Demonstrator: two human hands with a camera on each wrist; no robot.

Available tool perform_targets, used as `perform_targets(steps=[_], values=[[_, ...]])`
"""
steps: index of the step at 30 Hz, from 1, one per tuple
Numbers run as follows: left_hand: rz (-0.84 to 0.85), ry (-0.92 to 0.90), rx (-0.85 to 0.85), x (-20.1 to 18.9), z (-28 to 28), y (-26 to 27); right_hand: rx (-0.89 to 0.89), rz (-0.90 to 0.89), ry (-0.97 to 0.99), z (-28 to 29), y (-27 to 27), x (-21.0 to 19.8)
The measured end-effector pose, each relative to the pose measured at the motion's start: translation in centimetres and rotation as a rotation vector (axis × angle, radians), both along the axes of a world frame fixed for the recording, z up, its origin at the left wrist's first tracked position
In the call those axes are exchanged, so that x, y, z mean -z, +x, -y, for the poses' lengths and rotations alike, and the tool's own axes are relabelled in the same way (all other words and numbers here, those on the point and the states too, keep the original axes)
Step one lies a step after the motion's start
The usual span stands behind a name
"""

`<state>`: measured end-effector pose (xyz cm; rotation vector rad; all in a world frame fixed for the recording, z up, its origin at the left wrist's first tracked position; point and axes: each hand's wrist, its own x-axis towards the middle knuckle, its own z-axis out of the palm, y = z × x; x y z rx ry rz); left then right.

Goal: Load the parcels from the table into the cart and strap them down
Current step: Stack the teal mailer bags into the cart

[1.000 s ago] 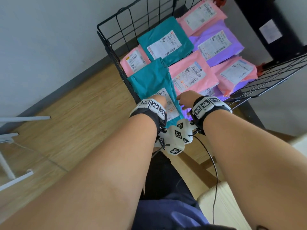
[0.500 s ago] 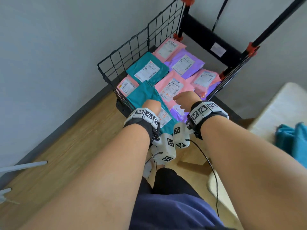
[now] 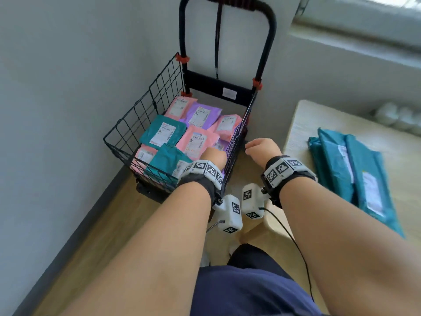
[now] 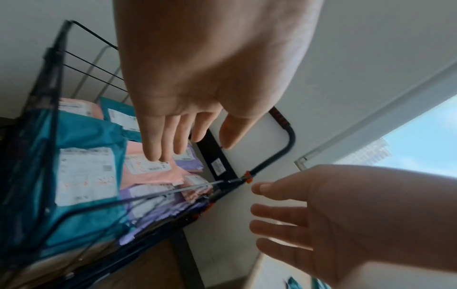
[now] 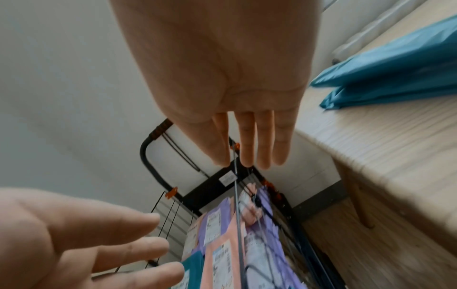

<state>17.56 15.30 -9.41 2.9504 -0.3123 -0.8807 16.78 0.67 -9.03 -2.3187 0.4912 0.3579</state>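
Wire cart [image 3: 145,115] against the wall, black handle [image 3: 227,5] upright at its far end, a strap [image 3: 217,42] hanging down from the handle's top bar. Inside, flat parcels in 3 colours, labels up: teal [image 3: 163,133], pink [image 3: 197,140], purple [image 3: 200,114], overlapping edge to edge and covering the cart floor; another teal one [image 3: 168,159] at the near end, partly over a pink one by the near wire wall. Left hand [image 3: 214,156] above the cart's near right corner, holding nothing; from the left wrist view [image 4: 188,109], fingers [image 4: 155,140] straight and close together, thumb apart, palm facing the parcels, not touching them. Right hand [image 3: 262,148] just outside the cart's right wall, between cart and table [image 3: 303,124], also holding nothing; from the right wrist view [image 5: 235,109], fingers [image 5: 247,142] straight and side by side, hovering over the cart's right rim without clear contact. Each hand visible in the other's wrist view with fingers loosely spread. On the table, to the right, a stack of at least 2 teal parcels [image 3: 355,169] lying flat, well apart from the right hand. Marker bands on both wrists, white camera blocks below them. Wooden floor [image 3: 91,236] under the cart; window [image 3: 364,10] at the far right.
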Motion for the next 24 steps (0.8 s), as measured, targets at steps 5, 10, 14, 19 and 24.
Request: perform_targets(steps=[5,10,14,19,24], values=[[0.030,-0.236,-0.056,-2.3,6.9,-1.8,0.158,0.068,0.011,6.6,-2.7,-1.5],[-0.032,-0.469,-0.272,-3.0,14.5,-2.9,0.276,0.081,0.008,14.2,-5.5,-1.9],[-0.070,-0.501,-0.248,-2.3,21.7,-5.1,0.346,0.053,0.013,20.9,-8.0,-1.6],[-0.143,-0.588,-0.314,-1.3,30.5,-8.0,0.423,-0.017,-0.025,29.6,-10.9,0.0],[-0.149,-0.579,-0.357,0.1,36.4,-9.0,0.378,-0.133,-0.033,35.0,-12.3,2.2]])
